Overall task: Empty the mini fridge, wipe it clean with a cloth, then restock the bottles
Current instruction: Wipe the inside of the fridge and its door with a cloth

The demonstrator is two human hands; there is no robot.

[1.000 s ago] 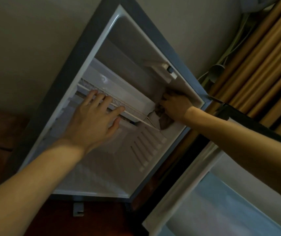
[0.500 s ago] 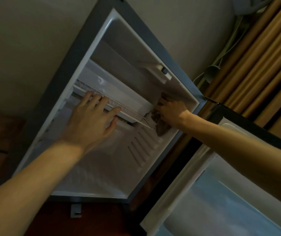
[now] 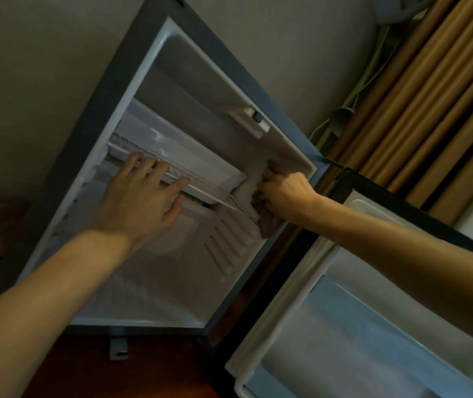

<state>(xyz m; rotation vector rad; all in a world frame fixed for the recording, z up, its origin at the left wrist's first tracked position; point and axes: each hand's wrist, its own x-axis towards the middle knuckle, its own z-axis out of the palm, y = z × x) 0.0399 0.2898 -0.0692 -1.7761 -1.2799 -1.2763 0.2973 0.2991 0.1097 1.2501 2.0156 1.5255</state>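
Right hand [image 3: 285,196] clenches one cloth [image 3: 267,225] against mini fridge [image 3: 132,81] wall; left hand [image 3: 140,202], fingers straight, rests on one wire shelf [image 3: 201,191].

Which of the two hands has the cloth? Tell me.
The right hand, curled round the brownish cloth at the fridge's right inner wall. The left hand only rests its straight fingers on the wire shelf.

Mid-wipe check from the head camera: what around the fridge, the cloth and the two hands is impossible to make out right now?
- Cloth: mostly covered by the right hand; its full shape is hidden.
- Fridge wall behind that hand: hidden, so its cleanliness is unknown.
- Space under the wire shelf: blocked by the left hand and shadow.
- Door: cut off by the frame's right and bottom edges.
- Bottles: none in view.
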